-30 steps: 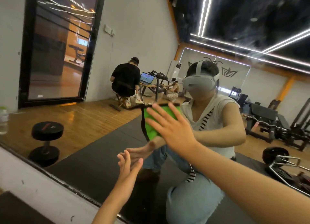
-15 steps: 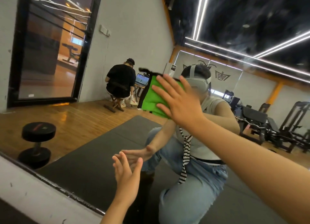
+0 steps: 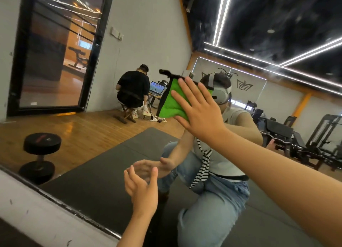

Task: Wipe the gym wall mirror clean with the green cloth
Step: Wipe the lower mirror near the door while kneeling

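Right hand (image 3: 200, 113): fingers spread, pressing green cloth (image 3: 171, 102) flat on mirror (image 3: 103, 150)
Left hand (image 3: 142, 191): loosely spread, holding nothing
Progress: mid-wipe; remaining area unclear

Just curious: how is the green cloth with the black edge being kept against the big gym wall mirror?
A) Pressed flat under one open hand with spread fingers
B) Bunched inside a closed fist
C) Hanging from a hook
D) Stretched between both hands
A: the right hand lies flat with straight, spread fingers on the green cloth, pressing it to the wall mirror, while the left hand is lower, open and holding nothing.
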Action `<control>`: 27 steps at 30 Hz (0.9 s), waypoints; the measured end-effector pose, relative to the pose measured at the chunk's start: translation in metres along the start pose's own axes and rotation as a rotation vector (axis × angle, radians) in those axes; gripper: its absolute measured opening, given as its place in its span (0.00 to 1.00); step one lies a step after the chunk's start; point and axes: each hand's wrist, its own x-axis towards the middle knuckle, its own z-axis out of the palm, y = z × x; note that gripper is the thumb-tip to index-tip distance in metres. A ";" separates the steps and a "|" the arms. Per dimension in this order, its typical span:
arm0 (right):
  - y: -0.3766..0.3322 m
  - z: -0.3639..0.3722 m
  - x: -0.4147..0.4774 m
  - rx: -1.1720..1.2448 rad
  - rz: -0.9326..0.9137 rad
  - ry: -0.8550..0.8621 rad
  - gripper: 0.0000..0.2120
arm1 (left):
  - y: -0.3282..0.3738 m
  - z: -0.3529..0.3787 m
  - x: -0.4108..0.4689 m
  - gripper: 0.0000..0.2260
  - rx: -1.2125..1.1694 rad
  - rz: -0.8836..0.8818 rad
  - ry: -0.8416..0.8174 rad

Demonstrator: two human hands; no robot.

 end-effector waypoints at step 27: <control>0.015 -0.007 -0.019 0.098 0.054 -0.048 0.31 | 0.010 -0.018 0.023 0.39 -0.018 0.068 -0.072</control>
